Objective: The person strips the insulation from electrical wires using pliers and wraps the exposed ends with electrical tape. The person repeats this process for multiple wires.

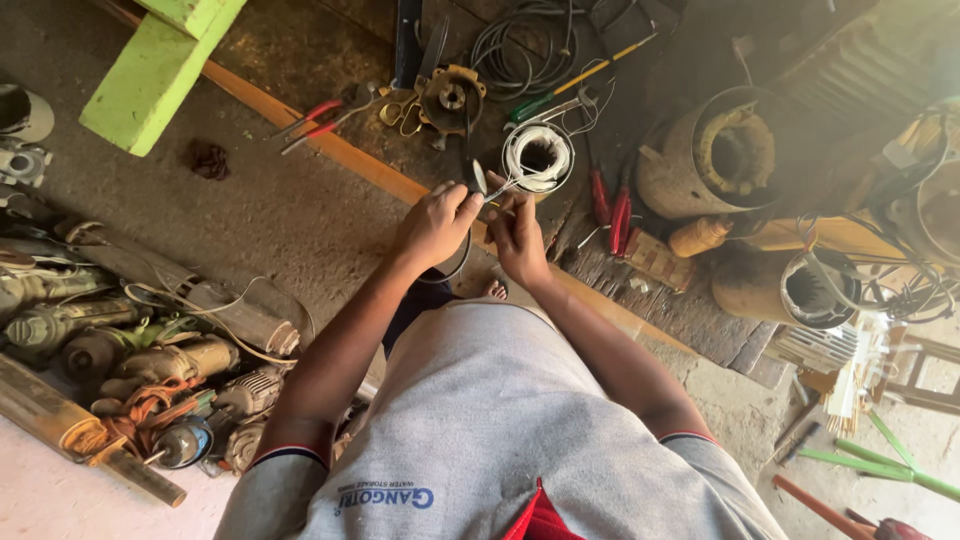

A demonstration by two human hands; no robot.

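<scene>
daylight hazy glare upper right, left side dimmer.

Green painted wooden beam, upper left; red-handled pliers on orange floor strip; coiled black cable; cylindrical motor stator housing, right; heap of worn motors and power tools, lower left; green sticks, lower right

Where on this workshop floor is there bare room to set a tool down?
Bare floor lies between the green beam, the orange strip and the motor pile. Beyond the strip it is crowded: pliers, white coil and stator housing, just past both hands.
</scene>
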